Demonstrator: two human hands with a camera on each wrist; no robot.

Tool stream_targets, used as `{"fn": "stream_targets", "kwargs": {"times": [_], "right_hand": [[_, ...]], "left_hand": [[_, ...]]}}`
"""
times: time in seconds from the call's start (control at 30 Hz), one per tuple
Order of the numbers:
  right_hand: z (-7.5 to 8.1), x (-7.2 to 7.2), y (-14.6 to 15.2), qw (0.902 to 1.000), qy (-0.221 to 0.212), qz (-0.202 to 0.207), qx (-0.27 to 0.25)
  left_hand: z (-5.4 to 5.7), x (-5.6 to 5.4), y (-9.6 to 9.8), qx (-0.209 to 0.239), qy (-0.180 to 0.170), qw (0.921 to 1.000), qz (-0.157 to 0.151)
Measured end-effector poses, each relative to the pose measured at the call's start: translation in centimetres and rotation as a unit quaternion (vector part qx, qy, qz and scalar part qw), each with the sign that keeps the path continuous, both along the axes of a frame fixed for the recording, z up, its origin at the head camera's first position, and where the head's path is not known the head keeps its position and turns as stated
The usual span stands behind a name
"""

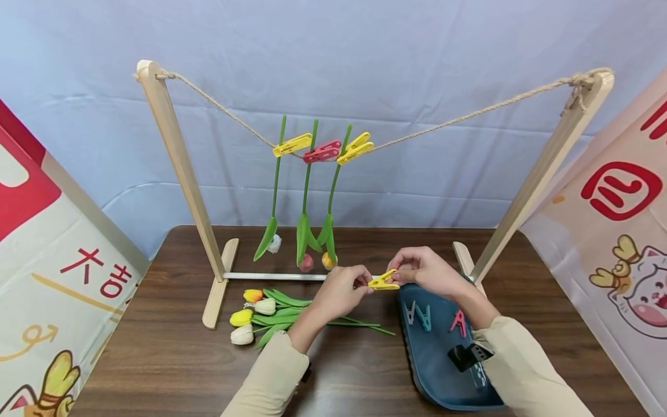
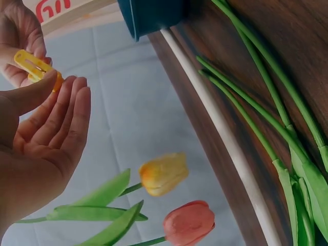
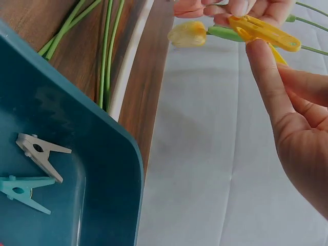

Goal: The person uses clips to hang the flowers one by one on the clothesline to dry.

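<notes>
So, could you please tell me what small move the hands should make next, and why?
I'd probably let the right hand take the yellow peg, freeing the left hand to pick up a loose tulip. Both hands are on that peg, four tulips lie on the table, and three hanging tulips are already pegged to the rope.

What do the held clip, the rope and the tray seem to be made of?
Clip: probably plastic, smooth and evenly yellow, with a narrow slot. Rope: likely jute or a similar fibre, matt and tan, with twisted strands showing. Tray: probably plastic, slightly shiny, with pale streaks of light inside.
</notes>
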State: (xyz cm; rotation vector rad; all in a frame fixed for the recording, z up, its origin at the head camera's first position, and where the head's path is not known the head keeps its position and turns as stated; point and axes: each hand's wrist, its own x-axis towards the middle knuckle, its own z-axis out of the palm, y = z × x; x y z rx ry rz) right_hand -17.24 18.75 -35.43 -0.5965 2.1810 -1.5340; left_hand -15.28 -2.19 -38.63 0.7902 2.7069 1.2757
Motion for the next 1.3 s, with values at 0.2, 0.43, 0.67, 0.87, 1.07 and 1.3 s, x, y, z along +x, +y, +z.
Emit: {"fn": "stream_targets", "kwargs": {"times": [0.2, 0.43, 0.67, 0.87, 1.07, 1.3], "right_hand": [[0.5, 0.2, 0.3, 0.9995, 0.027, 0.007, 0.016], [0.6, 0.2, 0.2, 0.9962, 0.067, 0.031, 0.046], [0.7, 0.4, -0.2, 0.9913, 0.113, 0.003, 0.067], [0.7, 0.3, -0.3, 0.9878, 0.14, -0.02, 0.064], [0.4, 0.3, -0.3, 0.9859, 0.155, -0.03, 0.056], [-0.4, 0.2, 0.7, 0.9838, 0.159, -0.057, 0.061]], "left_hand": [[0.8, 0.0, -0.7, -0.021, 0.01, 0.9994, 0.027], [1.9, -0.1, -1.3, -0.025, 0.022, 0.9987, 0.039], [2.6, 0.0, -1.5, -0.016, 0.012, 0.9992, 0.034], [2.8, 0.0, -1.7, -0.009, 0.019, 0.9994, 0.027], [2.7, 0.0, -2.2, -0.004, 0.01, 0.9998, 0.019], [1.2, 0.1, -3.7, -0.008, -0.002, 0.9995, 0.031]]}}
